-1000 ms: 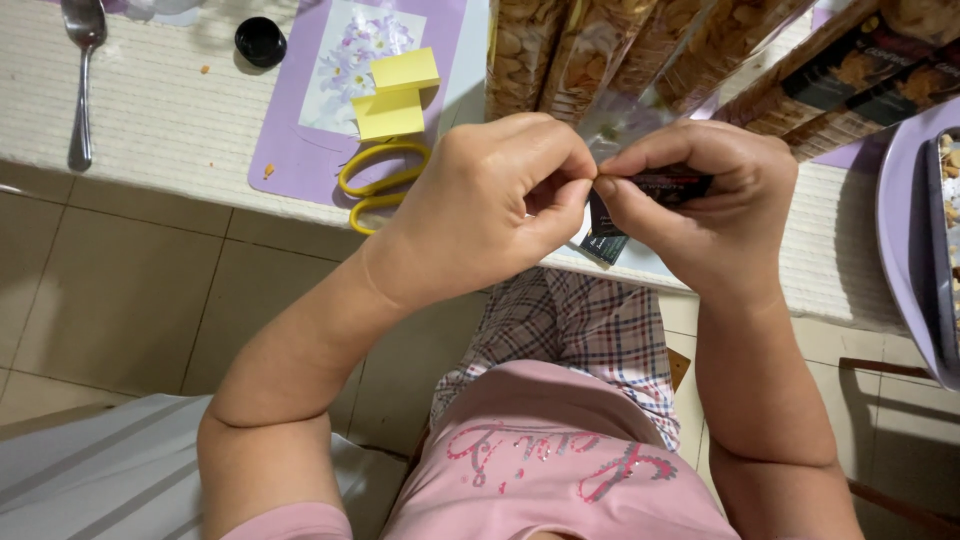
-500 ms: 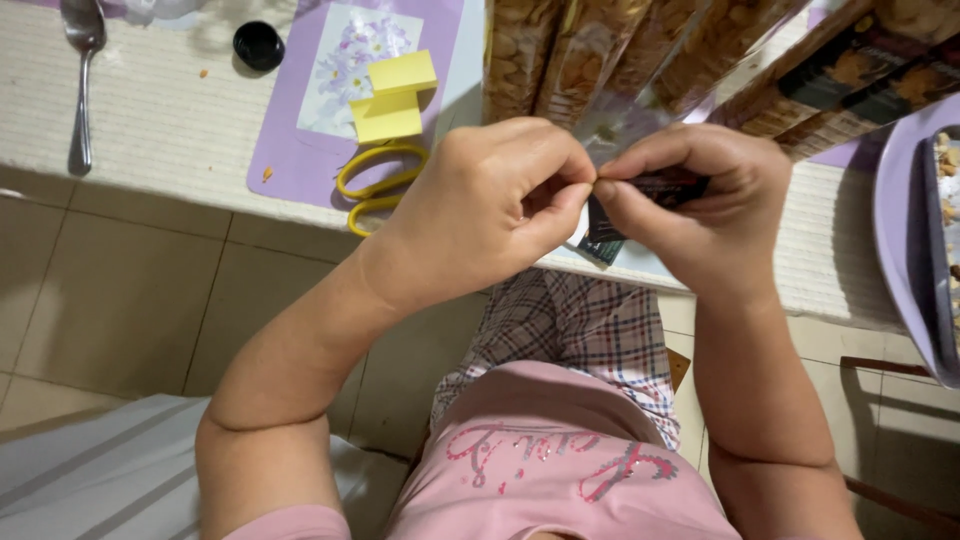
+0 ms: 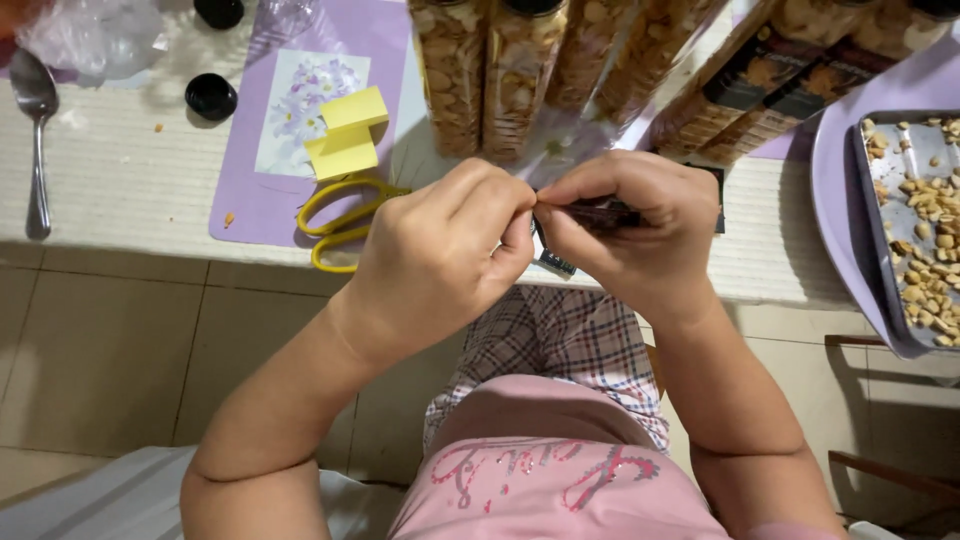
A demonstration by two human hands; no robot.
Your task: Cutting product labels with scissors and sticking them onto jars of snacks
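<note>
Both hands meet just below the jars [image 3: 500,70], at the table [image 3: 120,170] edge. The left hand [image 3: 440,260] and right hand [image 3: 630,235] pinch a small dark strip [image 3: 600,213] between their fingertips. Yellow scissors [image 3: 340,215] lie left of the jars.

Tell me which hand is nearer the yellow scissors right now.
Left. The left hand sits just right of the yellow scissors, almost at their handles. The right hand is farther right, beyond the left hand, pinching a small dark strip.
</note>
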